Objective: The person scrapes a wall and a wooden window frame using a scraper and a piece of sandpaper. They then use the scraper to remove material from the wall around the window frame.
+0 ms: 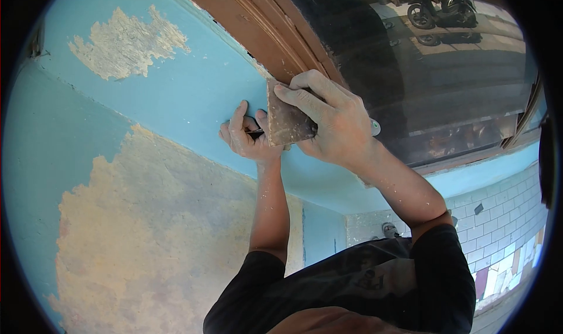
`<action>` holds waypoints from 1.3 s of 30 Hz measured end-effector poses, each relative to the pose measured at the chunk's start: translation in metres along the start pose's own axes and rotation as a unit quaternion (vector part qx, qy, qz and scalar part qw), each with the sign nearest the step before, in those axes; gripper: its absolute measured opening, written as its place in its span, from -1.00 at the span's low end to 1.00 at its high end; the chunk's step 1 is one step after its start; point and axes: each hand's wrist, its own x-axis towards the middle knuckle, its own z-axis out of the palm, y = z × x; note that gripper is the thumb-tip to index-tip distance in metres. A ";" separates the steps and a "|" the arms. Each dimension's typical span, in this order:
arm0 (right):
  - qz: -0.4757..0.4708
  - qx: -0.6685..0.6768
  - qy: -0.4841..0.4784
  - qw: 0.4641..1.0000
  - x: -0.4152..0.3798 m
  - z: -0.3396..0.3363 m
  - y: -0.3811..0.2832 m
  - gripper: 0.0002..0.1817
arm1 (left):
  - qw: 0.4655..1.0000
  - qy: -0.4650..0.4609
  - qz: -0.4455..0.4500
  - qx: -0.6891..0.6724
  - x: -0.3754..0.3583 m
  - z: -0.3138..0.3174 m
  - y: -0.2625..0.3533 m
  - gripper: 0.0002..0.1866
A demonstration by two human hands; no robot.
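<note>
My right hand [337,120] grips a brown, worn scraper blade [287,117] spotted with pale specks; a rounded handle end [375,127] sticks out beyond the palm. Just left of the blade is my left hand [249,136], its fingers curled around a small dark object that I cannot make out. Both hands are dusty and lie over the light blue wall [205,94], close to the brown window frame [264,26]. The blade hides part of the left hand's fingers.
Peeled patches show on the wall, a small one [126,44] at the upper left and a large one [158,234] below. Dark glass [404,88] on the right reflects a motorcycle [443,9]. A tiled floor [492,217] lies at the lower right.
</note>
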 end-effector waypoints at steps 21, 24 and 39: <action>0.048 0.007 -0.025 0.998 -0.011 -0.007 0.002 -0.35 | 0.999 -0.031 -0.002 0.008 -0.003 -0.006 -0.004 -0.62; 0.048 0.011 -0.030 0.998 -0.011 -0.004 0.002 -0.35 | 0.999 -0.037 0.005 0.006 -0.002 -0.008 -0.004 -0.62; 0.047 0.022 0.003 0.999 -0.018 0.005 0.003 -0.32 | 1.000 -0.008 -0.018 -0.003 -0.003 -0.002 -0.001 -0.66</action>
